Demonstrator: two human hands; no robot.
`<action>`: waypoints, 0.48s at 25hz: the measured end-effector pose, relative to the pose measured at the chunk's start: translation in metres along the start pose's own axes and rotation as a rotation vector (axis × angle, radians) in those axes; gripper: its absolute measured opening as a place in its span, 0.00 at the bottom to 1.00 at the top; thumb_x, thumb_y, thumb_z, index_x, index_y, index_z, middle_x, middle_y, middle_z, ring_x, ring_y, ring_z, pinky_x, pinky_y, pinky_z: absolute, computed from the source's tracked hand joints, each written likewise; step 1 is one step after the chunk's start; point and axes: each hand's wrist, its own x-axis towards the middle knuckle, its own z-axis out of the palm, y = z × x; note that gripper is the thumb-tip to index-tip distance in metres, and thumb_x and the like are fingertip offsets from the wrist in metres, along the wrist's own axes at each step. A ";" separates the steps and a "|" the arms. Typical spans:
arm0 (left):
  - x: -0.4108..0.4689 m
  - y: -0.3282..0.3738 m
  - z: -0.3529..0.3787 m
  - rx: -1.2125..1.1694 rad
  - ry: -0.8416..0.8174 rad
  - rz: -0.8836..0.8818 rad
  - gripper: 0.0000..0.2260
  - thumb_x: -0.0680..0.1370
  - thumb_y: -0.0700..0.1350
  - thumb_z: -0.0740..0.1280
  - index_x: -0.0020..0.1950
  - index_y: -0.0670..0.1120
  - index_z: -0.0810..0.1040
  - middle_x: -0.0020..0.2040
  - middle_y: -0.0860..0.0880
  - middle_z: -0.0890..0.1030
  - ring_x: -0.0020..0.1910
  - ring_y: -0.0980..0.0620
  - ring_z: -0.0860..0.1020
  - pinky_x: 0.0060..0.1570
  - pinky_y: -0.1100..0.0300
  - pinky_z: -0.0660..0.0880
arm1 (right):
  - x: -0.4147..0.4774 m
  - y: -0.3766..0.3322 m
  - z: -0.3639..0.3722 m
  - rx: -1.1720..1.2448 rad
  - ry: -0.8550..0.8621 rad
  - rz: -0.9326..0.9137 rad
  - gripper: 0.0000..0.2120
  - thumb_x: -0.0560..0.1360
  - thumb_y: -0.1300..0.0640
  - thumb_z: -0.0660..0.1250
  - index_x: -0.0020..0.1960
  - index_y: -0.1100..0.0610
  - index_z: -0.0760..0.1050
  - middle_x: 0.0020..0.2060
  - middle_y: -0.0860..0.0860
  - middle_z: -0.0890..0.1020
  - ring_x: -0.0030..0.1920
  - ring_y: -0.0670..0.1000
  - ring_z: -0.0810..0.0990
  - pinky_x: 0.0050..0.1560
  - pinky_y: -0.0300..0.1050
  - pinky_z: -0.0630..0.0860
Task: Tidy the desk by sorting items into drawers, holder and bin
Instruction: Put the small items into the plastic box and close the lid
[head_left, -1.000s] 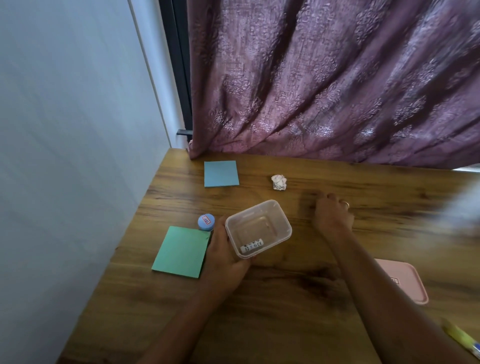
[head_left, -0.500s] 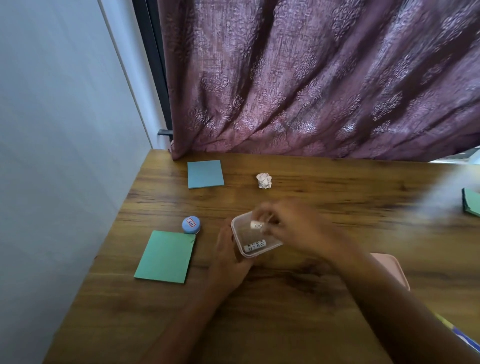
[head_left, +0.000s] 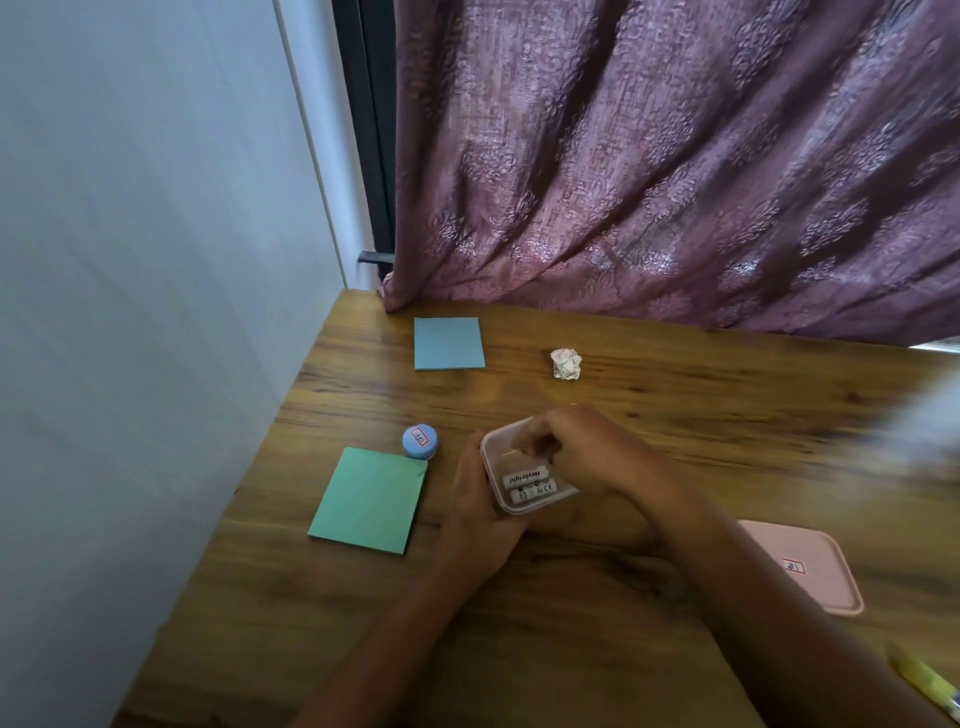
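Note:
My left hand (head_left: 478, 519) grips the left side of a small clear plastic box (head_left: 519, 508) on the wooden desk (head_left: 571, 623). Two white batteries (head_left: 523, 478) lie side by side inside it. My right hand (head_left: 587, 452) reaches over the box from the right, its bent fingers dipping inside just above the batteries and apart from them; I see nothing between them. A crumpled paper ball (head_left: 565, 364) lies farther back on the desk. A blue sticky-note pad (head_left: 449, 343) sits at the back left and a green pad (head_left: 370, 500) left of the box.
A small round blue cap with a red label (head_left: 420, 440) touches the green pad's far corner. A pink lid (head_left: 810, 566) lies right of my right forearm. A yellow-green marker (head_left: 927, 686) shows at the bottom right. A wall runs along the left, a purple curtain behind.
My right hand came from the desk to the box carrying a second battery, which now lies in the box beside the first. My left hand kept hold of the box.

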 end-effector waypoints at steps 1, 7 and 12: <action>-0.001 -0.006 -0.003 0.006 0.014 0.025 0.31 0.66 0.42 0.77 0.62 0.58 0.66 0.54 0.59 0.74 0.55 0.70 0.74 0.51 0.73 0.73 | -0.002 -0.004 -0.007 0.086 0.019 -0.034 0.19 0.74 0.72 0.60 0.57 0.55 0.80 0.52 0.50 0.82 0.52 0.47 0.80 0.49 0.35 0.76; -0.009 -0.005 -0.060 -0.040 0.234 -0.045 0.31 0.68 0.39 0.77 0.64 0.53 0.65 0.54 0.60 0.76 0.53 0.62 0.77 0.41 0.73 0.75 | 0.031 -0.017 -0.025 0.788 0.433 -0.102 0.11 0.78 0.67 0.61 0.45 0.54 0.77 0.38 0.50 0.81 0.34 0.45 0.79 0.34 0.34 0.75; -0.018 -0.010 -0.105 -0.032 0.336 -0.124 0.29 0.68 0.39 0.76 0.62 0.53 0.64 0.55 0.55 0.75 0.51 0.59 0.76 0.38 0.74 0.75 | 0.087 -0.017 0.045 0.241 0.124 -0.217 0.15 0.74 0.60 0.68 0.60 0.54 0.77 0.55 0.50 0.80 0.53 0.49 0.78 0.50 0.41 0.77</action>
